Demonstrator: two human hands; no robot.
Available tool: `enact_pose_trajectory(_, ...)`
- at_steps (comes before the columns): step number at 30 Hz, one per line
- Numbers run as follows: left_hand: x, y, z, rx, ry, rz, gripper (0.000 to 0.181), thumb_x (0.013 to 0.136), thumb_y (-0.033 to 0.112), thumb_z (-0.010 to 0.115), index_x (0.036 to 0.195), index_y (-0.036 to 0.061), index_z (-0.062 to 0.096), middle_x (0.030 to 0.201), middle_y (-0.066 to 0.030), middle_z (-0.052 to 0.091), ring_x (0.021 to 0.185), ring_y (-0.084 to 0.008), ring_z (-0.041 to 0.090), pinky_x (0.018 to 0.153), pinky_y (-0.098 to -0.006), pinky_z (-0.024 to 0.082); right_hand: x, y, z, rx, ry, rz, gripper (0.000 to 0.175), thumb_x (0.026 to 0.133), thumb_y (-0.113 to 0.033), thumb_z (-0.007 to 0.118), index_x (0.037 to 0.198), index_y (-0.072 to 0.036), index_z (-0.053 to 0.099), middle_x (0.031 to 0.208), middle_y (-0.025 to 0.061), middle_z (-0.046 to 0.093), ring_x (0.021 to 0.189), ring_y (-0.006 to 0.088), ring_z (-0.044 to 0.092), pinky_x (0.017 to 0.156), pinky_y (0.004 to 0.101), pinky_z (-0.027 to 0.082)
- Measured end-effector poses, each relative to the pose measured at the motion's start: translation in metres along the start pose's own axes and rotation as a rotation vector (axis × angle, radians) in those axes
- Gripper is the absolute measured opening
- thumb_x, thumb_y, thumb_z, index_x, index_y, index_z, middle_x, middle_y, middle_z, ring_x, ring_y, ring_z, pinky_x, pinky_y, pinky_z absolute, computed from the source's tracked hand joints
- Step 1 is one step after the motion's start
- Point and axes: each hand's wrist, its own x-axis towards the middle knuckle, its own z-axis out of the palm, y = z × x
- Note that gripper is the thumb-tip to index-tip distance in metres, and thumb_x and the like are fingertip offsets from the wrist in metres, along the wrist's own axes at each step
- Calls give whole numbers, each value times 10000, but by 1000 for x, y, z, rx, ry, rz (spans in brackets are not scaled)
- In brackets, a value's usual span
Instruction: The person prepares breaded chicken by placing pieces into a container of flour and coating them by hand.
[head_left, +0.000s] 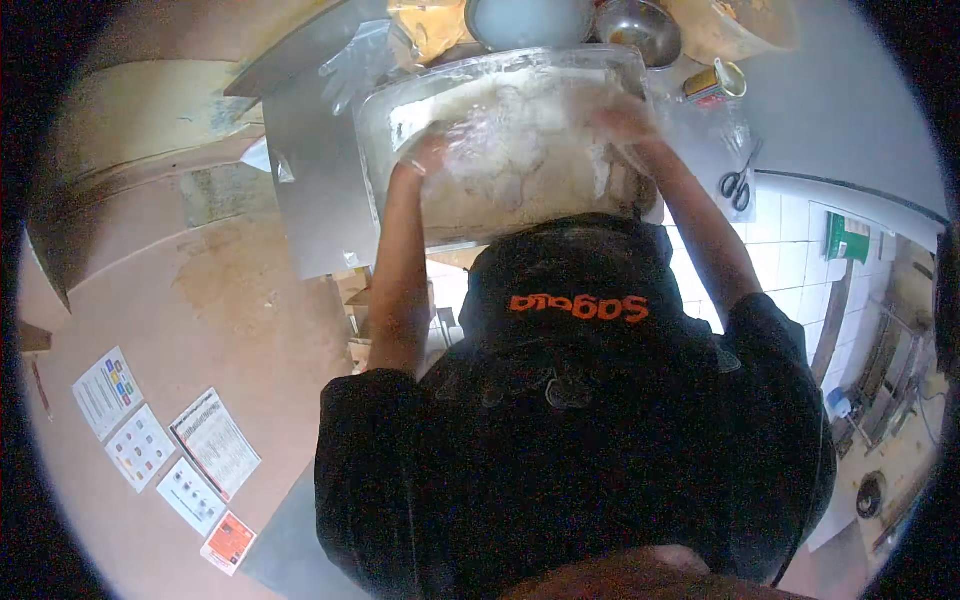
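Both of my hands are inside a large clear plastic tub (504, 58) on the metal counter, in thin clear gloves. White powder, which looks like flour (517, 142), covers much of the tub's inside. My left hand (442, 146) is at one side of the tub, blurred, with powder or wet glare about its fingers. Near the opposite side is my right hand (615, 116), strongly blurred. Whether either hand holds something cannot be told. What lies under the powder is also unclear.
Beyond the tub stand a yellow bag (435, 28), a pale-filled bowl (529, 19), a metal bowl (637, 34) and a large plastic bucket (742, 30). An opened can (712, 82) and black-handled scissors (735, 189) lie at right. Clear plastic gloves (358, 64) rest at left.
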Motion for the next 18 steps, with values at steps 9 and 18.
enact_pose_trajectory(9, 13, -73, 164, -244, -12, 379, 438, 885, 216, 562, 1291, 56, 534, 1318, -109, 546, 1161, -252, 542, 1039, -374, 393, -39, 31, 69, -365, -330, 63, 377, 952, -258, 510, 1286, -87, 538, 1174, 124, 607, 1066, 229, 572, 993, 348, 422)
enact_pose_trajectory(18, 41, -1, 146, -805, 262, 251, 547, 840, 281, 662, 1305, 41, 503, 1296, -127, 536, 1160, -247, 530, 1039, -354, 405, -19, 34, 69, -708, -74, 39, 384, 954, -259, 502, 1287, -70, 531, 1168, 127, 609, 1052, 221, 579, 973, 346, 434)
